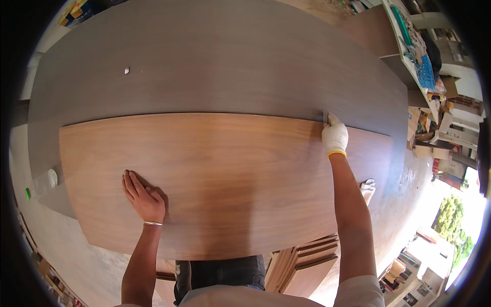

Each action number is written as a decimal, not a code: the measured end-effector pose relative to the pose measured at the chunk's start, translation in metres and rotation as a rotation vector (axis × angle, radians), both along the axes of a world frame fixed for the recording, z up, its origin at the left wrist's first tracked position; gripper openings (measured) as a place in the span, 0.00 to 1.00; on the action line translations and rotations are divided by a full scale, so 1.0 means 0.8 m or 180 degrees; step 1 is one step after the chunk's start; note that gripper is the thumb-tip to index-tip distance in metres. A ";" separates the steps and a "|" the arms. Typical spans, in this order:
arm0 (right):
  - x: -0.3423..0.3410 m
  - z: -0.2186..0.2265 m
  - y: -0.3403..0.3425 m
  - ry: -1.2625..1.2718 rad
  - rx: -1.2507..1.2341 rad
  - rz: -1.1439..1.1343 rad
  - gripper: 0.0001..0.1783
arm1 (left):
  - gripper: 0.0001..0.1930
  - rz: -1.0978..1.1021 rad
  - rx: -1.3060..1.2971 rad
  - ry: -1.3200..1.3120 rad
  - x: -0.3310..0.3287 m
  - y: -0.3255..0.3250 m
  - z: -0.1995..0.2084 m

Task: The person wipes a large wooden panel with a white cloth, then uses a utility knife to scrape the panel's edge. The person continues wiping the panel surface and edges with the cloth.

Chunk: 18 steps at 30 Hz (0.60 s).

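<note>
A brown wood-grain panel [220, 153] lies flat in front of me on a larger dark grey-brown board [204, 56]. Bare, with a bangle at the wrist, my left hand [145, 200] rests flat on the panel's left part, fingers stretched out. My right hand [335, 137], in a white knit glove with a yellow cuff, is closed at the panel's far edge, toward the right. From its fingertips a small thin flat piece [325, 116] sticks out against that edge; its exact kind is too small to make out.
A small white bit [127, 70] lies on the dark board. Another white glove [367, 189] is at the panel's right. A clear bottle [45, 181] lies at the left. Cut panels [309, 266] are stacked by my legs; a cluttered shelf [417, 56] stands far right.
</note>
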State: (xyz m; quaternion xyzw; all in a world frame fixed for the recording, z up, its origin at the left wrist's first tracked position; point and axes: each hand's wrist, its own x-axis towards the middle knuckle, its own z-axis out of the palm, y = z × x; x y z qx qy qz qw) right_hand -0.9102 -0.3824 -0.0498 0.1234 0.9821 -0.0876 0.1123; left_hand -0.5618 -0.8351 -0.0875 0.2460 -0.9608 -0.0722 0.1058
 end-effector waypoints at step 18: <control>0.034 -0.009 -0.090 0.0185 0.0044 0.0608 0.24 | 0.34 0.0106 0.0064 -0.0002 -0.001 0.002 0.001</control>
